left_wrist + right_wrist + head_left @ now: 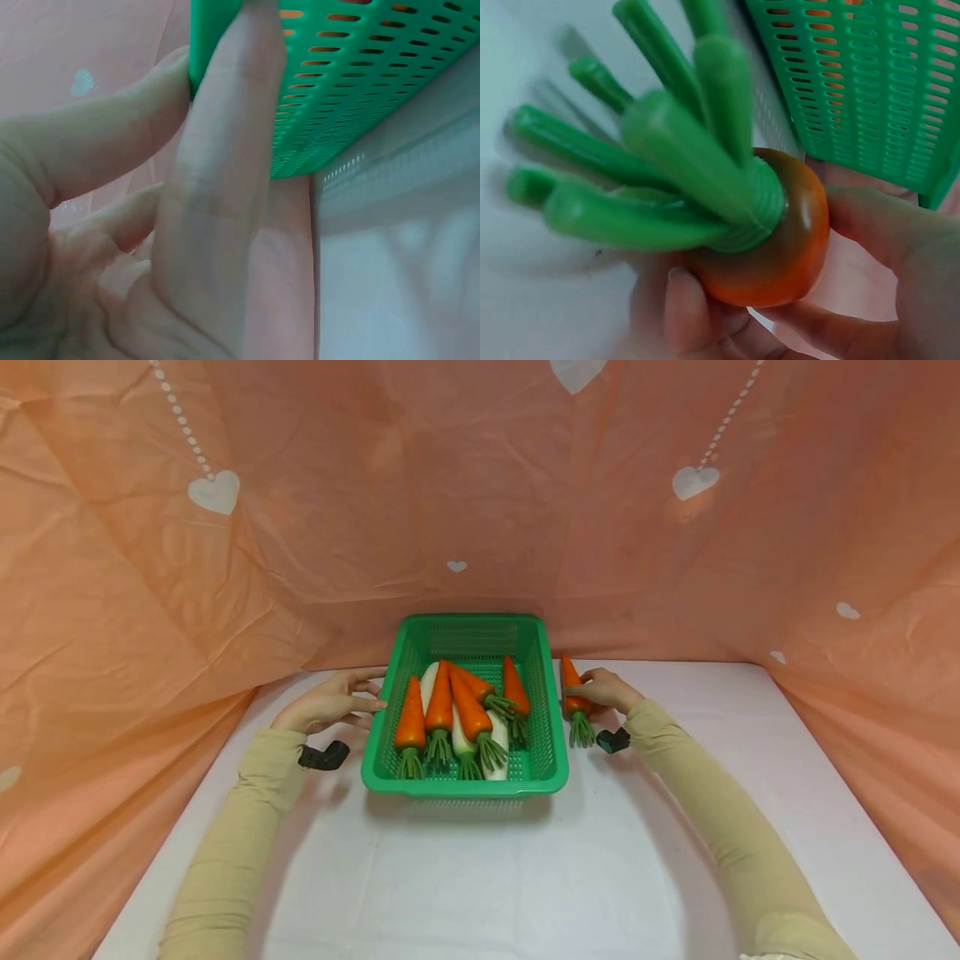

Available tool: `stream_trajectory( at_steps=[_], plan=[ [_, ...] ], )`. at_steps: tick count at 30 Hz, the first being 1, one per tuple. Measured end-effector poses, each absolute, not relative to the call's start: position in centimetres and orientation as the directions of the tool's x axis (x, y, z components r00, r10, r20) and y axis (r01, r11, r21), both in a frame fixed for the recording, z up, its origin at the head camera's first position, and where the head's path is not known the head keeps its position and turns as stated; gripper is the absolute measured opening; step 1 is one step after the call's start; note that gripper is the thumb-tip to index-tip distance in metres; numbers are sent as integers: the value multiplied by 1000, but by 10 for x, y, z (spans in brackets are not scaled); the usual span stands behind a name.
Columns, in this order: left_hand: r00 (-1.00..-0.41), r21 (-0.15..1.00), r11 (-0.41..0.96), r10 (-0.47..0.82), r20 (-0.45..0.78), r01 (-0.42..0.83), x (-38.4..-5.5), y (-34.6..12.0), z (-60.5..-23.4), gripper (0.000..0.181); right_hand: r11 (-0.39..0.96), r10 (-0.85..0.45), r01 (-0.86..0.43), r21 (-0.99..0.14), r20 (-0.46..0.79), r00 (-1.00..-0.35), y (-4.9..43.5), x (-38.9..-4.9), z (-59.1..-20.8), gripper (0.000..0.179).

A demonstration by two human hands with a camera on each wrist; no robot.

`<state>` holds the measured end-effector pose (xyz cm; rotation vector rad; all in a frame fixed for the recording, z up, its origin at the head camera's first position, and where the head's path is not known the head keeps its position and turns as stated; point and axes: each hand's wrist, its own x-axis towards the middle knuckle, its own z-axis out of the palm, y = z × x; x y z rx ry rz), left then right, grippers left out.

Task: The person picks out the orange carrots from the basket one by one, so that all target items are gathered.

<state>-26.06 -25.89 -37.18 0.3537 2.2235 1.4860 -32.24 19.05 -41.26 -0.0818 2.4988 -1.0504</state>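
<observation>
A green plastic basket [464,787] holds several orange carrots [410,718] and white radishes [498,743] with green stems. At its left side, my left hand [337,697] has the thumb and fingertips right at the rim. In the left wrist view, one finger [217,172] reaches straight along the basket's perforated wall [352,75]. Just outside the right wall, my right hand [609,690] holds another carrot [572,681] between thumb and fingers, its stems towards me. The right wrist view shows the fingers curled round the thick end of this carrot [795,240], below its green stems [682,165].
Under the basket lies a white tabletop [465,877]. A peach-coloured cloth [480,510] with white hearts hangs behind the table and along both sides. A black strap mount [324,755] sits at the left wrist, another [613,741] at the right.
</observation>
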Motion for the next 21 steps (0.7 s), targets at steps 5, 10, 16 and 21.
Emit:
stream_trajectory(
  at_steps=[5,10,16,21],
  plan=[
    [-872,921,388,439,-215,-32,-261,-259,-372,72,717,-214,97,-690,-351,-911,190,-321,-411,58],
    [-872,931,364,444,-205,-34,-260,-261,-373,72,727,-213,71,-682,-324,-922,191,-321,-412,58],
    [-872,935,348,437,-220,-62,-258,-267,-372,72,738,-206,57,-672,-305,-930,192,-321,-412,56],
    [-869,935,349,439,-227,-68,-258,-268,-371,72,714,-227,60,-698,-312,-922,197,-322,-412,57]
  ],
)
